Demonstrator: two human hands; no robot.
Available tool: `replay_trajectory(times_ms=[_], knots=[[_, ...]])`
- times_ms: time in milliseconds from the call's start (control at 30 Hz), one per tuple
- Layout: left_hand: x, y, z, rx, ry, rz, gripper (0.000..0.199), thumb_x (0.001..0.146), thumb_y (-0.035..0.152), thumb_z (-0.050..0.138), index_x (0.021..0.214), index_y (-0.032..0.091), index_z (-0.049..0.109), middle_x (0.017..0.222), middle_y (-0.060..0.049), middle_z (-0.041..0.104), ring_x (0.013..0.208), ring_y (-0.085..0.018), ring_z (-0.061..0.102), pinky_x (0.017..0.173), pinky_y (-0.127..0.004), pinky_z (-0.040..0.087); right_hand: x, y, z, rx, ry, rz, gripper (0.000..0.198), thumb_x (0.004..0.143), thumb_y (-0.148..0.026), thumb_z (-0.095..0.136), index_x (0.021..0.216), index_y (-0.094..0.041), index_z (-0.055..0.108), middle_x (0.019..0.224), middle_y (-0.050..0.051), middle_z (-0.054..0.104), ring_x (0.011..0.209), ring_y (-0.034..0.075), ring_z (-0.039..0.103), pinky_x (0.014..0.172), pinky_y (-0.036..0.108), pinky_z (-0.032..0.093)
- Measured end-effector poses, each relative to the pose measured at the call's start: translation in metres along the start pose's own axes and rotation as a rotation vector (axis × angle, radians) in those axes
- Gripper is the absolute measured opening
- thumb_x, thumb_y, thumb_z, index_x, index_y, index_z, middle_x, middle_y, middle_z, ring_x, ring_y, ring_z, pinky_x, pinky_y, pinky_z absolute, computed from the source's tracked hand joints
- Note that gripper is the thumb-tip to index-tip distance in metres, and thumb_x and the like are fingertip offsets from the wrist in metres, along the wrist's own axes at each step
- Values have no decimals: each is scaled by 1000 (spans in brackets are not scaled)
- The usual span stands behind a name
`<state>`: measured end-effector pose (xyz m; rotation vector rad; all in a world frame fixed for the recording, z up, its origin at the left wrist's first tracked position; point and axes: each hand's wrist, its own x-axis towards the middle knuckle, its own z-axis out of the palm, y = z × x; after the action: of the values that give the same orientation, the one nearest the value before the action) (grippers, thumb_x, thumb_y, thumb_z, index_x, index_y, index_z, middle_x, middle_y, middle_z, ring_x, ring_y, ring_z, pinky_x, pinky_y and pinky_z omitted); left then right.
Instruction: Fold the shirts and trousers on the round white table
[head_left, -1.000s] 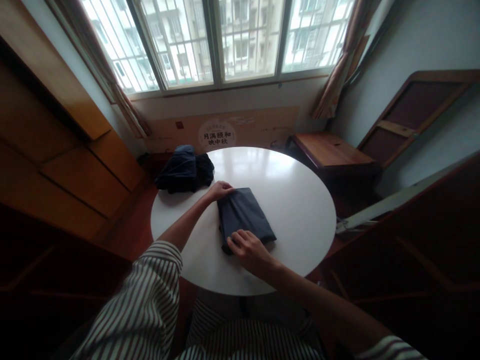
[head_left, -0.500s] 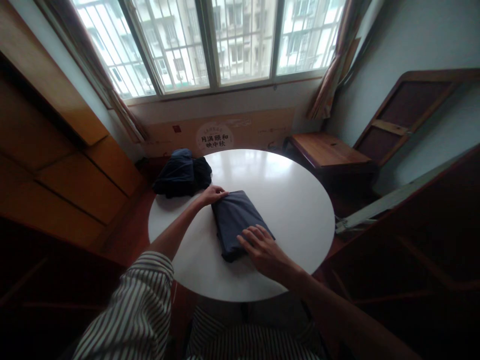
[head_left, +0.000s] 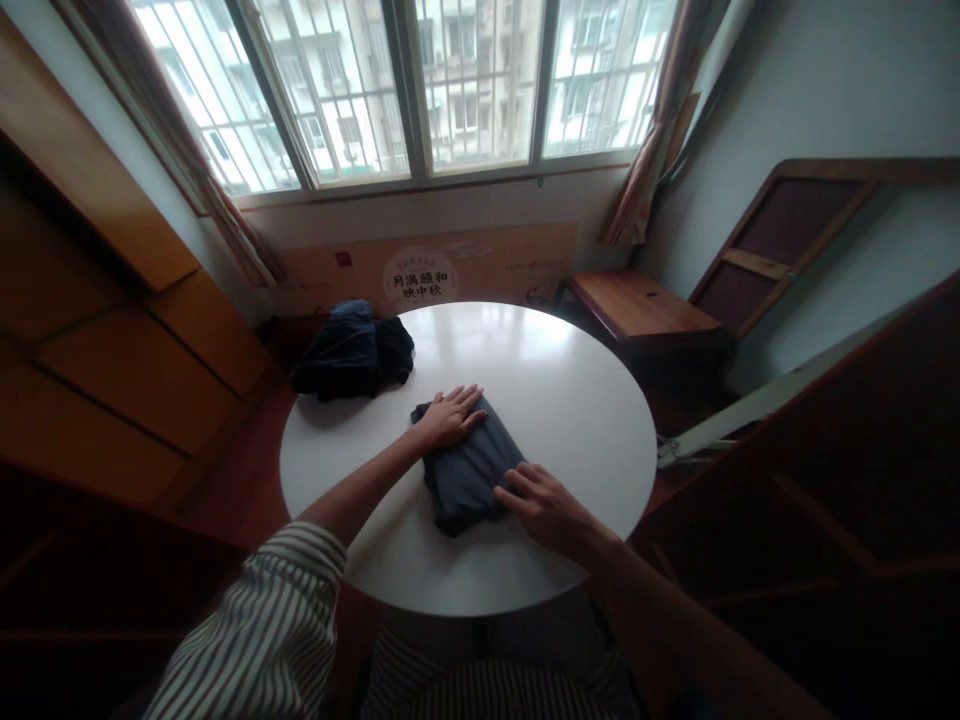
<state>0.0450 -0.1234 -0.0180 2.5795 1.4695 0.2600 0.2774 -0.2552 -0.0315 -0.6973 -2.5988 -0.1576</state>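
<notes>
The left hand (head_left: 451, 415) lies flat across the far end of a dark, folded cloth (head_left: 469, 470), its fingers extended and only slightly parted; it covers that part of the cloth, and the underside of the palm is hidden. The right hand (head_left: 546, 503), nearer the body, has its fingers bent over the cloth's right edge; its thumb is hard to make out, so I cannot tell whether it pinches the fabric. The cloth lies on the white table (head_left: 585, 400), under the left hand and reaching toward the right hand's fingertips; its inner layers are out of sight. Beyond the left hand, to its left, sits a dark clothing pile (head_left: 352, 350), too shadowed to separate into pieces. The right forearm is cut off at the bottom edge.
</notes>
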Motion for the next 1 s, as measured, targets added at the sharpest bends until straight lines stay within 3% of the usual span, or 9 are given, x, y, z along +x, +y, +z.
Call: replay_trajectory(times_ms=[100,200,267,367,467,567,667,833,1000], knots=[[7,-12,1,-5,-92,-158,56,103,48,22,154,27,32,160,-6,31,150,-31,22,116,-64,20,-4,-3,-9,99,-77,-4,25,85,-5,51,106,-14,61,91,9,59,85,22,49,76,36,44],[7,-10,-5,23,-76,-225,55,104,42,19,153,24,33,161,-7,28,150,-32,20,115,-66,19,-4,-7,-22,248,-82,21,17,87,-12,52,100,-14,61,84,8,60,81,21,50,76,36,44],[-1,4,-8,93,22,-263,55,103,38,21,154,18,33,161,-11,26,150,-34,17,115,-68,16,-1,-7,-29,353,-13,80,12,91,-16,50,88,-17,61,76,5,58,75,19,51,73,33,44],[-29,37,-7,147,138,-248,57,103,40,25,154,17,32,162,-12,24,150,-37,13,114,-69,15,10,6,-31,440,155,286,26,96,-21,46,72,-19,57,70,3,55,69,16,52,69,30,44],[-70,68,1,78,46,-151,65,98,60,33,155,28,31,163,-8,22,149,-41,14,111,-74,17,31,36,-20,522,224,518,17,93,-24,52,84,-17,64,82,7,62,74,17,58,71,29,48],[-106,84,8,25,-47,-100,73,94,69,35,156,32,26,165,-8,17,149,-42,11,109,-77,13,62,72,-2,682,144,739,18,90,-30,60,94,-14,68,91,10,69,78,17,63,71,28,50],[-128,87,11,15,-67,-96,82,90,71,41,158,31,19,166,-10,10,150,-43,6,108,-78,13,98,96,15,850,46,928,30,82,-41,71,90,-11,69,82,8,69,73,17,63,67,26,49],[-150,90,13,13,-58,-113,80,90,61,54,157,34,19,166,-11,6,149,-48,-1,105,-77,22,141,104,31,1113,-184,968,47,67,-54,82,65,-11,64,49,-3,50,50,9,47,48,22,37],[-158,88,7,-8,-56,-53,66,95,57,47,155,35,28,164,-11,17,149,-44,10,107,-73,27,144,100,43,1239,-153,982,39,64,-43,87,76,-14,65,62,0,63,58,12,58,51,21,44]])
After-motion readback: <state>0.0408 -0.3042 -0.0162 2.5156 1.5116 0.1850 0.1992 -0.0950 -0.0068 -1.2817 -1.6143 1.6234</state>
